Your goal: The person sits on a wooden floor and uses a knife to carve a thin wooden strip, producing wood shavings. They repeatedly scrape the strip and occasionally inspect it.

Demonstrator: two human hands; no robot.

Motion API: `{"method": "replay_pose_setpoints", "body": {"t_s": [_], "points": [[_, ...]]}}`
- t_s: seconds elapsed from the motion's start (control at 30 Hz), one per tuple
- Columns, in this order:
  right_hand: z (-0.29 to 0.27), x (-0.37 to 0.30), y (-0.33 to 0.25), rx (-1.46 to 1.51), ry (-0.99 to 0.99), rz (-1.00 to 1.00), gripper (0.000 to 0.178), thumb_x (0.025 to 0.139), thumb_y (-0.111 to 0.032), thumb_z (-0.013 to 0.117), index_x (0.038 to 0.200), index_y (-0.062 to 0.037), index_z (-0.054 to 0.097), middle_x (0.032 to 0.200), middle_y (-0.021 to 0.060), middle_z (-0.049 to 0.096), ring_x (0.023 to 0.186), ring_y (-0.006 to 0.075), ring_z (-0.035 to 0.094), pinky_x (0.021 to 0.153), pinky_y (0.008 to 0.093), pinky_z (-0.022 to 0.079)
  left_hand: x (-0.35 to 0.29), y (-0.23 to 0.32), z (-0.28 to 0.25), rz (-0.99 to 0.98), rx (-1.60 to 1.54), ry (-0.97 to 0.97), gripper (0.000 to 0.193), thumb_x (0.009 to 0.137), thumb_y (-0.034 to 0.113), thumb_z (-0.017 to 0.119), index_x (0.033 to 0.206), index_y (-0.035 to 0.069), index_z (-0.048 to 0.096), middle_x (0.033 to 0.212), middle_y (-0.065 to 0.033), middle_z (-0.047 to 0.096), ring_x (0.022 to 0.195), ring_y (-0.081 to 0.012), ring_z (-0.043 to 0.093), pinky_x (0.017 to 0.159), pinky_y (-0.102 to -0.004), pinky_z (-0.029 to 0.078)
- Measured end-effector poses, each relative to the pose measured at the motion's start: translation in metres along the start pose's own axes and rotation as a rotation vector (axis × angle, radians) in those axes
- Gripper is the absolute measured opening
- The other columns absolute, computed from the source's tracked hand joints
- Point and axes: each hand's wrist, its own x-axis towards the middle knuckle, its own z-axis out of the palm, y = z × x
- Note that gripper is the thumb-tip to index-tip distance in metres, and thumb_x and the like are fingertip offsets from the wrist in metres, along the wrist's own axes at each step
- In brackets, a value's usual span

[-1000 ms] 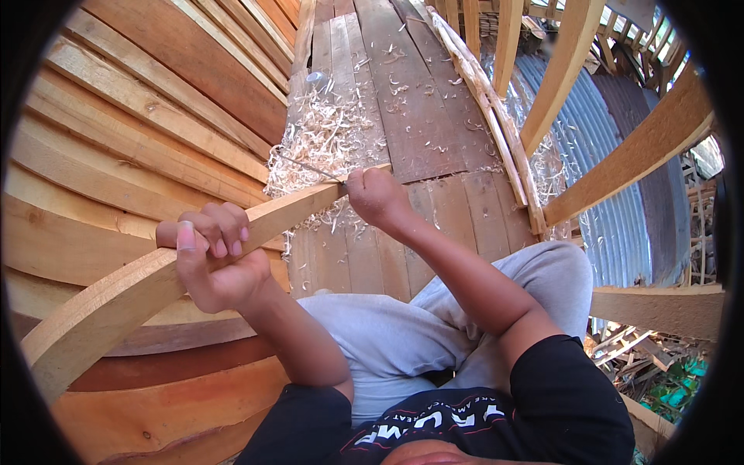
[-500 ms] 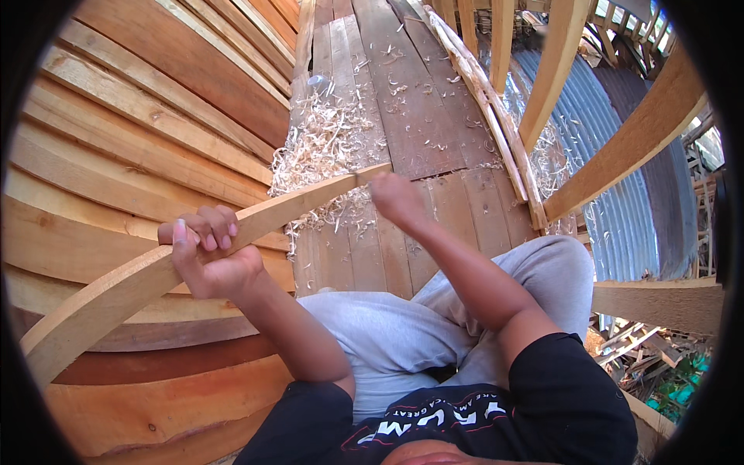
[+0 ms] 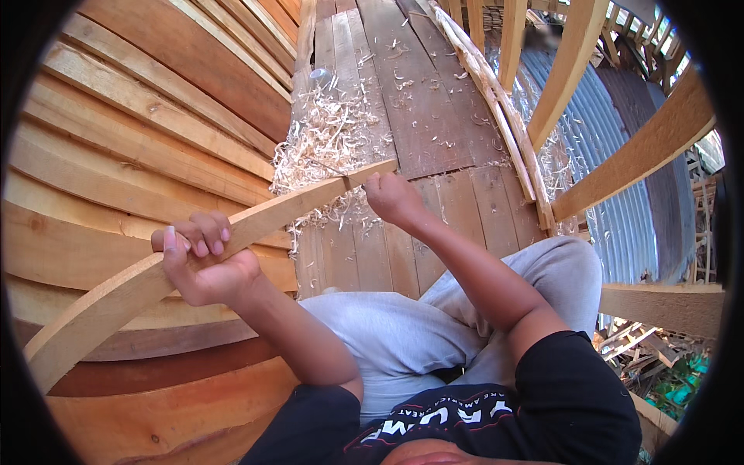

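Observation:
A long, curved wooden plank slants up from the lower left, its narrow end over the deck. My left hand is closed around its middle, the thumb on the near side and the fingers curled over the top. My right hand is a fist beside the narrow end. Across the plank there runs a thin, dark line, and a slim blade-like strip sticks out beyond it, roughly in line with my fist. What the fist holds is hidden by the fingers.
Overlapping planks form a curved hull-like wall on the left. Curly wood shavings lie heaped on the plank deck, near a small clear cup. On the right stand curved wooden ribs, with corrugated metal sheets beyond.
My right fist has shifted slightly left and nearer the plank, and the slim strip now shows beyond the plank's far side. My left hand keeps its hold, slightly lower in view.

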Motion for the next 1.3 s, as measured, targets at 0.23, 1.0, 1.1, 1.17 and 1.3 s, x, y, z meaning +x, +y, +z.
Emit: {"method": "replay_pose_setpoints", "body": {"t_s": [0.23, 1.0, 1.1, 1.17, 1.3], "points": [[-0.025, -0.038, -0.057, -0.101, -0.032, -0.063, 0.050, 0.095, -0.030, 0.033, 0.079, 0.0036, 0.067, 0.084, 0.0303, 0.065, 0.084, 0.0458, 0.064, 0.078, 0.0531, 0.050, -0.001, 0.002, -0.003, 0.003, -0.008, -0.110, 0.026, 0.082, 0.017, 0.056, 0.066, 0.016, 0.035, 0.055, 0.0028, 0.029, 0.047, -0.0084, 0.030, 0.047, -0.0245, 0.029], [-0.016, -0.024, -0.033, -0.012, -0.090, 0.009, 0.058, 0.095, -0.034, 0.029, 0.083, 0.0080, 0.067, 0.085, 0.0312, 0.065, 0.086, 0.0488, 0.063, 0.085, 0.0545, 0.047, 0.008, -0.001, -0.016, 0.017, -0.050, -0.178, 0.026, 0.085, 0.018, 0.054, 0.067, 0.016, 0.035, 0.054, 0.0029, 0.029, 0.046, -0.0080, 0.028, 0.047, -0.0241, 0.028], [-0.013, -0.025, -0.041, 0.026, 0.030, -0.069, 0.059, 0.097, -0.031, 0.029, 0.071, 0.0100, 0.062, 0.076, 0.0333, 0.061, 0.075, 0.0515, 0.060, 0.079, 0.0544, 0.047, 0.003, 0.001, -0.015, -0.017, -0.093, -0.278, 0.027, 0.085, 0.018, 0.053, 0.066, 0.016, 0.034, 0.054, 0.0026, 0.029, 0.046, -0.0084, 0.027, 0.048, -0.0242, 0.028], [-0.003, -0.003, 0.002, 0.012, 0.029, -0.028, 0.057, 0.097, -0.031, 0.029, 0.075, 0.0086, 0.064, 0.080, 0.0322, 0.063, 0.078, 0.0493, 0.062, 0.081, 0.0543, 0.047, 0.001, -0.001, -0.004, -0.018, -0.100, -0.261, 0.027, 0.085, 0.018, 0.053, 0.066, 0.016, 0.033, 0.054, 0.0024, 0.028, 0.046, -0.0085, 0.027, 0.047, -0.0243, 0.028], [-0.002, 0.002, 0.002, 0.020, -0.011, 0.024, 0.057, 0.097, -0.031, 0.029, 0.077, 0.0078, 0.066, 0.083, 0.0316, 0.064, 0.080, 0.0486, 0.062, 0.082, 0.0541, 0.047, 0.004, -0.002, -0.013, 0.002, -0.070, -0.226, 0.027, 0.086, 0.019, 0.053, 0.067, 0.016, 0.034, 0.054, 0.0023, 0.028, 0.045, -0.0088, 0.027, 0.047, -0.0254, 0.028]]}}
